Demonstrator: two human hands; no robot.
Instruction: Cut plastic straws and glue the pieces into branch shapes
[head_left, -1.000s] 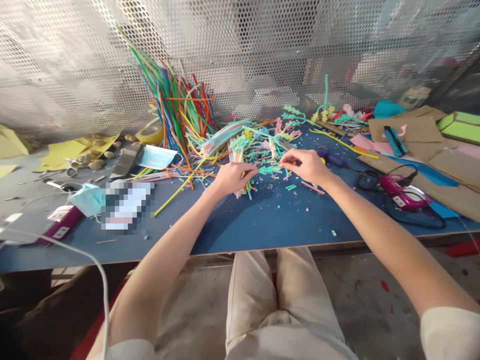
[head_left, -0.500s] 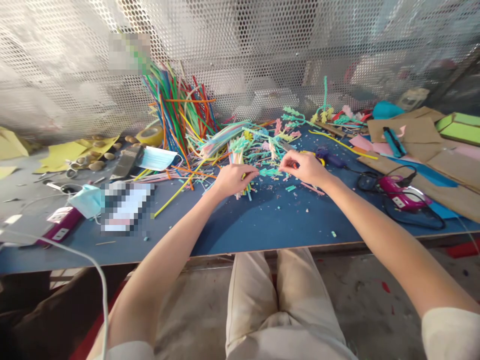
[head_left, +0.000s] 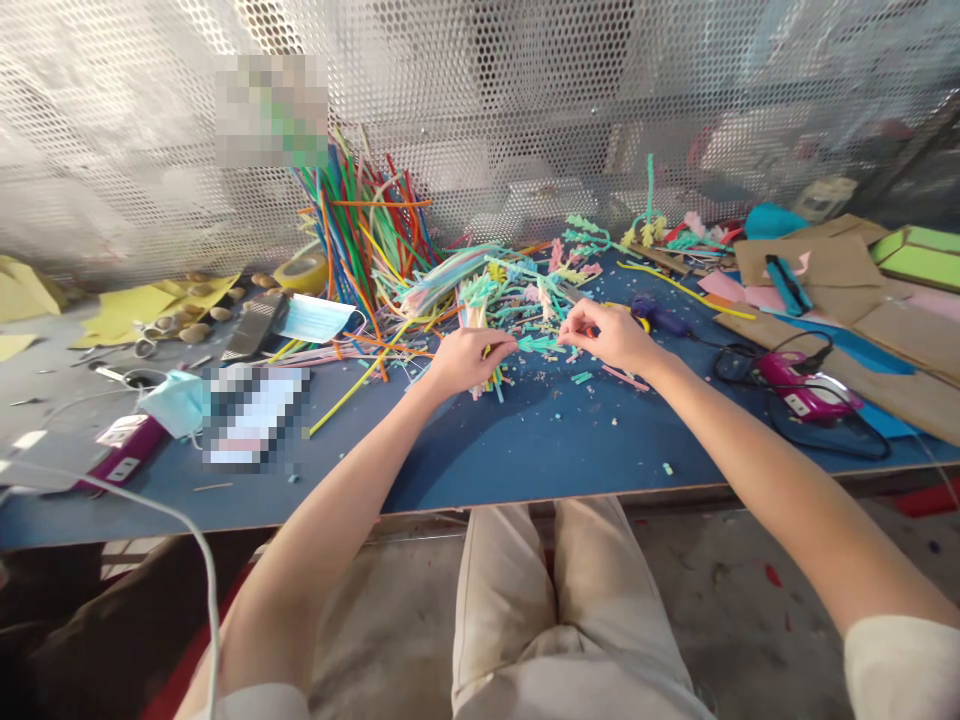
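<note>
Between my hands, over the blue table, runs a short teal fuzzy piece (head_left: 538,344). My left hand (head_left: 476,358) pinches its left end. My right hand (head_left: 600,335) has thumb and fingers pressed together at its right end. Just behind them lies a pile of pastel fuzzy twigs (head_left: 525,285) in teal, pink and yellow. A big bundle of coloured pipe cleaners (head_left: 375,230) leans on the mesh at the back left. Small teal offcuts (head_left: 582,377) lie in front of my right hand.
Leftward are a face mask (head_left: 315,316), a blurred phone (head_left: 256,415), yellow tape (head_left: 301,272) and a purple power strip (head_left: 127,448) with a white cable. On the right are a second power strip (head_left: 806,385), a glue gun (head_left: 660,316) and cardboard (head_left: 810,262). Perforated metal (head_left: 555,100) stands behind.
</note>
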